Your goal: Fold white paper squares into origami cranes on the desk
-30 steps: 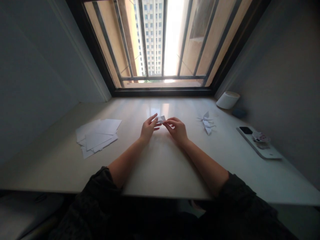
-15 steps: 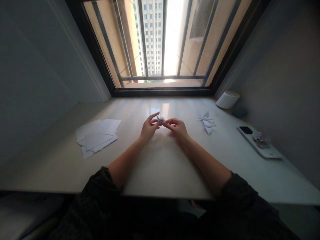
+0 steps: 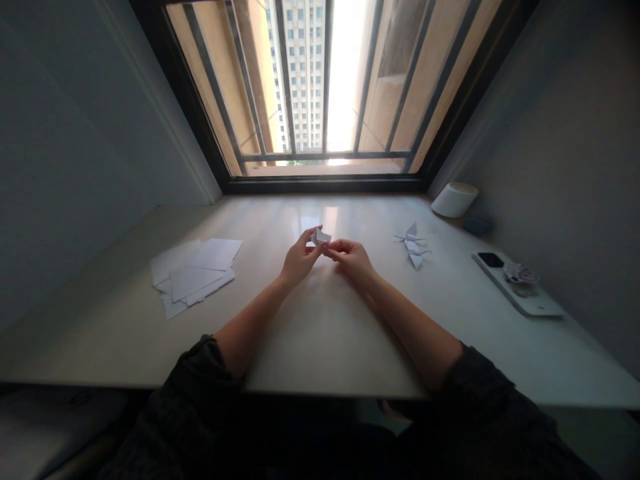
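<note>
A small folded piece of white paper (image 3: 321,236) is held just above the middle of the pale table (image 3: 325,333). My left hand (image 3: 299,259) pinches its left side with thumb and fingers. My right hand (image 3: 353,258) pinches it from the right and below, fingers curled together. Both forearms reach in from the near edge of the table, dark sleeves pushed up.
A loose pile of white paper sheets (image 3: 193,273) lies to the left. Finished folded paper figures (image 3: 414,247) lie to the right. Further right are a phone with a small object on it (image 3: 515,287) and a white roll (image 3: 454,199) by the wall. A barred window (image 3: 325,93) fills the back.
The folded paper has turned and risen a little between the fingertips. Both hands have drawn slightly closer together and shifted a touch to the left.
</note>
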`<state>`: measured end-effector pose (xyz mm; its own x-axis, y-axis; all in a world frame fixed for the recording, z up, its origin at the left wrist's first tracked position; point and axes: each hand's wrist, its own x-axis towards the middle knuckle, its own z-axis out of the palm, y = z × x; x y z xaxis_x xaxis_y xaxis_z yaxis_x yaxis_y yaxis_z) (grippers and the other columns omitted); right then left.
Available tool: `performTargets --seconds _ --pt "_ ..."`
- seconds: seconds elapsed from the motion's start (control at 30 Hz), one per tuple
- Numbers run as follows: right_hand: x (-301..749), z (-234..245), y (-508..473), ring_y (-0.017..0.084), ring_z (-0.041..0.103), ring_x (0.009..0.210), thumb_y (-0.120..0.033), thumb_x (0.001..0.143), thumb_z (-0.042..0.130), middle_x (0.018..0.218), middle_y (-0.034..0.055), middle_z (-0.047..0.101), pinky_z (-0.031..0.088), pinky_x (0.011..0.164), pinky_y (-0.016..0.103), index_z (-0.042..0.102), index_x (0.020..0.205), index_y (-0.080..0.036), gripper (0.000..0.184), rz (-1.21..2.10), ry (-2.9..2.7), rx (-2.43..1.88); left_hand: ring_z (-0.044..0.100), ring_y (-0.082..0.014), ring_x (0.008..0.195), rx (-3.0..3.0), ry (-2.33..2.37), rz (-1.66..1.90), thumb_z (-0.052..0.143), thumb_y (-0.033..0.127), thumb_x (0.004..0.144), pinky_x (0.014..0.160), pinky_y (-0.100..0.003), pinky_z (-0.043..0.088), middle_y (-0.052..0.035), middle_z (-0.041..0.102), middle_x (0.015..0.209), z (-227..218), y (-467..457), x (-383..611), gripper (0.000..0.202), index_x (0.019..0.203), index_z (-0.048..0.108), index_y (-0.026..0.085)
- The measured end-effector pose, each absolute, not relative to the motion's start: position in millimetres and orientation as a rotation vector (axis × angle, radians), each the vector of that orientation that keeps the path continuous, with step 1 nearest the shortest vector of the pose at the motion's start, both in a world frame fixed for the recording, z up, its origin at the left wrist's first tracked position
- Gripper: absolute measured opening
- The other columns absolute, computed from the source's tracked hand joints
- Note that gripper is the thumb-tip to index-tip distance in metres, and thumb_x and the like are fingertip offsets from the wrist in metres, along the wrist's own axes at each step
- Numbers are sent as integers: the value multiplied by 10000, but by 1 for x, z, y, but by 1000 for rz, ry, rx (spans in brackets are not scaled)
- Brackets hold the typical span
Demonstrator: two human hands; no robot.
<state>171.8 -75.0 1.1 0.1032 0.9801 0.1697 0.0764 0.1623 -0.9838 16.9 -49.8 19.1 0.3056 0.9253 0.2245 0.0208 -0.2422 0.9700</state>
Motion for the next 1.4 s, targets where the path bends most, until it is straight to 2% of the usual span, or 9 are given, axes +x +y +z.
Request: performTargets --seconds 0.17,0.33,0.63,0.8,0.9,1.0,1.07,1.23,1.4 --pt "169 2 -77 126 544 582 -552 583 766 636 11 654 412 578 261 665 680 -168 409 1033 -1275 -1123 642 -137 743 1478 828 1059 737 414 712 690 -252 519 -48 666 930 20 -51 18 577 1216 561 195" --pt "171 1 -76 122 525 574 -553 567 773 603 4 627 400 570 261 659 663 -166 414 1056 -1274 -1117 640 -135 731 1438 823 970 753 428 689 671 -252 510 -52 671 880 25 -47 12 544 1138 579 175" --pt "174 -3 -74 116 527 584 -533 615 759 654 8 653 414 586 260 698 760 -176 390 1027 -1285 -1098 639 -133 701 1390 876 928 765 443 677 672 -256 506 -49 663 805 30 -47 7 518 1075 590 163" --pt "173 6 -80 155 584 650 -523 706 692 747 35 681 460 602 279 672 768 -192 338 776 -1333 -1189 637 -136 678 1395 932 905 757 496 666 668 -276 520 -39 655 771 26 -44 7 533 1059 600 172" --pt "173 13 -87 153 578 665 -413 793 625 791 36 659 471 637 291 647 774 -204 211 422 -1455 -1253 634 -138 660 1409 942 873 751 515 666 650 -274 518 -44 653 752 25 -44 8 540 1055 609 169" --pt "172 18 -93 159 570 690 -326 828 570 782 32 626 476 685 303 623 855 -214 127 200 -1580 -1287 628 -128 628 1391 907 837 739 528 677 644 -273 518 -50 656 752 23 -45 11 541 1053 612 160" --pt "172 19 -95 172 569 725 -294 817 571 790 34 615 476 712 312 614 924 -216 139 126 -1643 -1287 629 -124 623 1381 853 813 732 532 684 650 -275 520 -54 661 761 22 -47 13 535 1038 609 150" --pt "174 16 -94 196 583 816 -242 790 595 899 56 618 479 742 318 626 1099 -220 311 68 -1714 -1298 639 -127 621 1435 785 703 726 548 679 634 -268 528 -39 653 733 21 -51 17 513 964 601 141" --pt "176 11 -92 202 605 863 -217 815 570 920 54 652 478 772 317 695 1045 -255 265 50 -1739 -1336 659 -134 626 1418 805 694 631 606 741 607 -243 527 -57 665 777 26 -56 20 505 949 613 146"
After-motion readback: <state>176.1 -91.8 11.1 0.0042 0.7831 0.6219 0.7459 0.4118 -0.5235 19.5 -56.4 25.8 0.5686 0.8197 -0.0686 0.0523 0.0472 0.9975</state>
